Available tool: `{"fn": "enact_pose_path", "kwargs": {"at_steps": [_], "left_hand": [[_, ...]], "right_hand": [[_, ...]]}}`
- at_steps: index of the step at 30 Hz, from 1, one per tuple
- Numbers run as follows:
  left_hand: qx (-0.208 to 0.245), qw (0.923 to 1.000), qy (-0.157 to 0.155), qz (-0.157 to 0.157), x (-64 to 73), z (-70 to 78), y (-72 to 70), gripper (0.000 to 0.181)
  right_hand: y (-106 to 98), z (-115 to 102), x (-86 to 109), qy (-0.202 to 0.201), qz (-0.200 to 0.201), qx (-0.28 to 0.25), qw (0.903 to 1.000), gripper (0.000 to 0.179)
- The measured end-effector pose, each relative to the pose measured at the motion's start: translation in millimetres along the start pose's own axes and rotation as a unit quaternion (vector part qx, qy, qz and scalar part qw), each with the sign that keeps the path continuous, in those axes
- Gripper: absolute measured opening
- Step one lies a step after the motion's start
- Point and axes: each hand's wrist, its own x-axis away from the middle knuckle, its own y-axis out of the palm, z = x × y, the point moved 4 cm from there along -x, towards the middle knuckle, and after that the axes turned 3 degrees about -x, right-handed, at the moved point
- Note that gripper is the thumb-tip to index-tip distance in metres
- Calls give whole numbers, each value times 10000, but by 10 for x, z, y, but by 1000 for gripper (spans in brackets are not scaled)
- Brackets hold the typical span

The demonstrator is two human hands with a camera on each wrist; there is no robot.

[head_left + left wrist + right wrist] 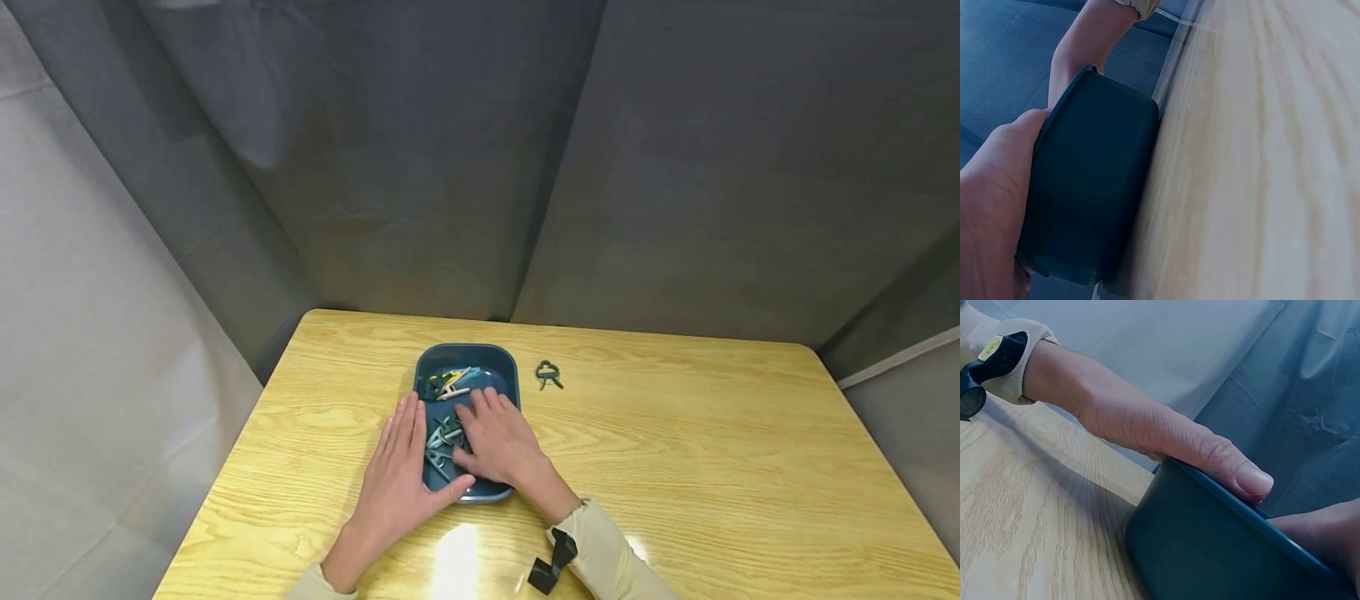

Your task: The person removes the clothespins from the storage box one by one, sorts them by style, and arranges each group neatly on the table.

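Dark blue tray (pixel 467 358) with rounded corners, standing on a pale wood-grain surface (pixel 712 450), left of the surface's middle, its far end near the far edge. Inside lie 2 groups of clips. The far group (pixel 455 383) shows yellow, blue, pale and dark pieces overlapping; the near group (pixel 444 446) shows grey-green and darker pieces. A further 1 dark green clip (pixel 549 375) lies on the surface, just beside the tray's right side and apart from it.

The left hand (pixel 400 482) rests along the tray's left rim, its grip relaxed: 4 fingers straight and close together, the thumb spread away from them. The right wrist view shows this thumb lying over the rim.

The right hand (pixel 498 437) reaches into the tray from the right, its fingers and thumb about the near group; whether its grip pinches a clip cannot be told. The right sleeve (pixel 611 550), beige, carries a black device (pixel 564 547). Grey sheeting (pixel 375 167) hangs behind the surface, with a lighter panel (pixel 112 333) at left.
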Motion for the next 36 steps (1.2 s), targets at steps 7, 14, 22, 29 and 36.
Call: {"fn": "enact_pose_path", "kwargs": {"at_steps": [7,14,22,29,36], "left_hand": [[50,10000,1,12,2,9,-7,127],[68,9999,63,120,4,21,-19,126],[43,10000,-4,-7,3,8,-1,127],[35,9999,-43,-91,1,8,10,126],[67,9999,-36,-111,2,8,9,126]], "right_hand": [[0,1,-1,-61,-21,65,10000,73],[-1,0,5,-128,-59,135,9998,71],[-1,1,4,-123,-46,40,9999,73],[1,8,-6,-124,20,-49,9999,72],[-13,10,-12,-199,192,-165,9995,69]]}}
